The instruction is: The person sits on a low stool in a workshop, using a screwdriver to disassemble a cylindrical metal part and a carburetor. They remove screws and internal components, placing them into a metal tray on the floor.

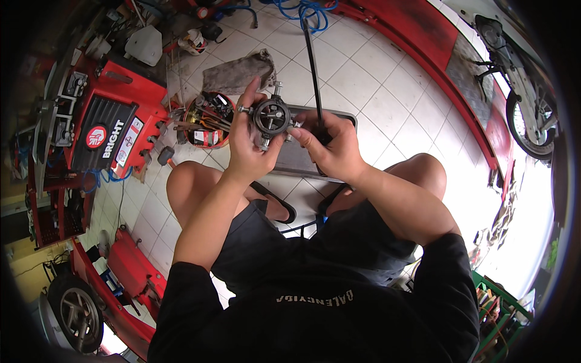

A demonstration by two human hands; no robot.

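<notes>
Ring-shaped metal tool (272, 117) with silver bolts sticking out around its dark rim is held up between the two hands, above the space between the person's bent knees (423, 172). The left hand (245, 140) cradles it from the left, thumb below and fingers curled about its edge. The right hand (336, 145) has its thumb and fingertips at a small bolt on the tool's right side. Beside that hand a long black bar (312, 66) runs away from the person — I cannot tell whether the hand grips it.

Under the hands sits a grey tray (290, 162) on the white tiled floor (378, 91). To its left lie a dark-headed mallet (166, 155) and a cluster of hand tools (206, 116); beyond the tray, a grey rag (236, 74). Farther left stands a red machine (140, 92). Farthest out — a coiled blue hose (310, 13) ahead and a motorcycle (525, 85) at right.
</notes>
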